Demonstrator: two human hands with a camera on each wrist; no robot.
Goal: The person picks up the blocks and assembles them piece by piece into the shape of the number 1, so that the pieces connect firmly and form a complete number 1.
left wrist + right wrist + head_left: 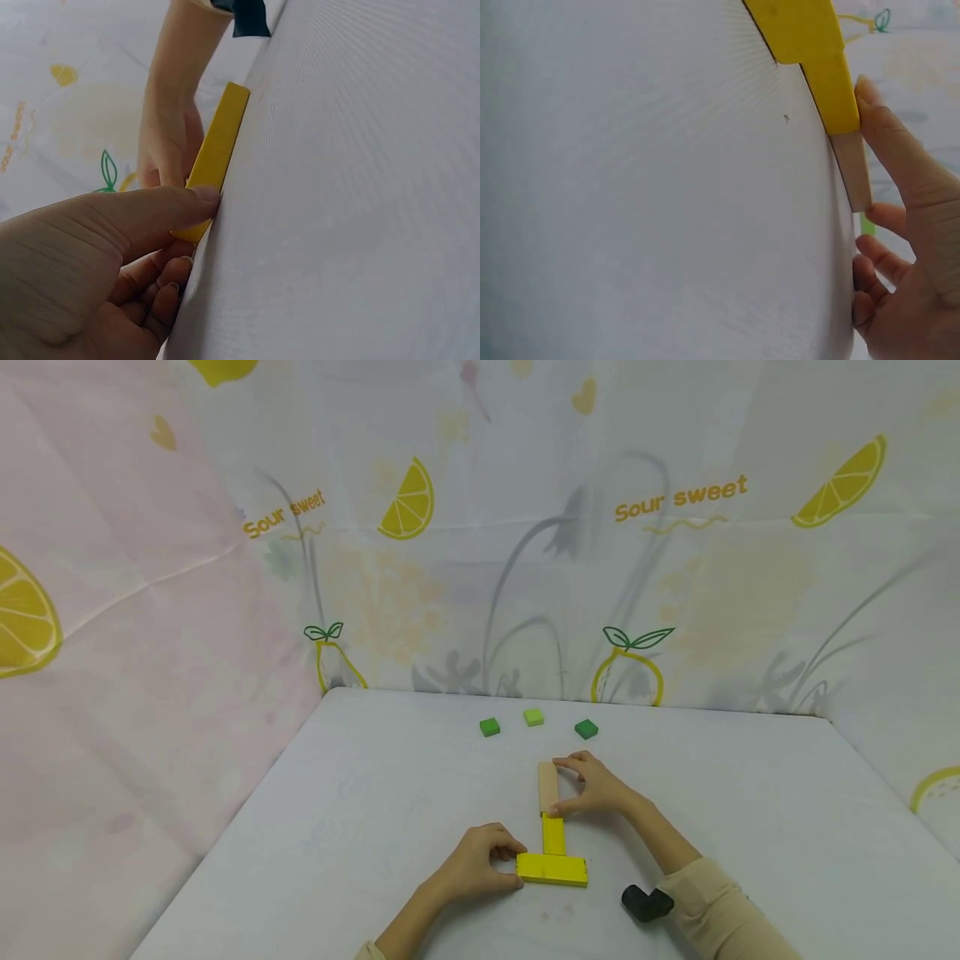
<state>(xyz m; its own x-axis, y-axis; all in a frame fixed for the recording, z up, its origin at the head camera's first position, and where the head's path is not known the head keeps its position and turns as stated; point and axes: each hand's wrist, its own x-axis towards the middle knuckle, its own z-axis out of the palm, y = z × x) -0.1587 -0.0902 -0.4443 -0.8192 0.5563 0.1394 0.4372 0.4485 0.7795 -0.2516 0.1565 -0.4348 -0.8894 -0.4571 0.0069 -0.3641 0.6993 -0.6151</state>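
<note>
Currently, left hand [478,862] pinches one of two yellow blocks [551,869]; right [596,787], one wooden block [548,787].

bkgd: wht backdrop [465,593], L side [135,535] pinkish | prints: lemon slices [408,503], "Sour sweet" txt [699,495] | tbl [352,793]: wht

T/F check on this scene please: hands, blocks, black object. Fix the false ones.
1. The left hand pinches the crosswise yellow block at its left end. True.
2. Three small green blocks lie beyond both hands. True.
3. The right hand touches a green block. False: it touches the plain wooden block.
4. The lengthwise yellow block and the plain wooden block lie end to end. True.
5. The black object lies left of the crosswise yellow block. False: the black object lies right of it, by the right sleeve.
</note>
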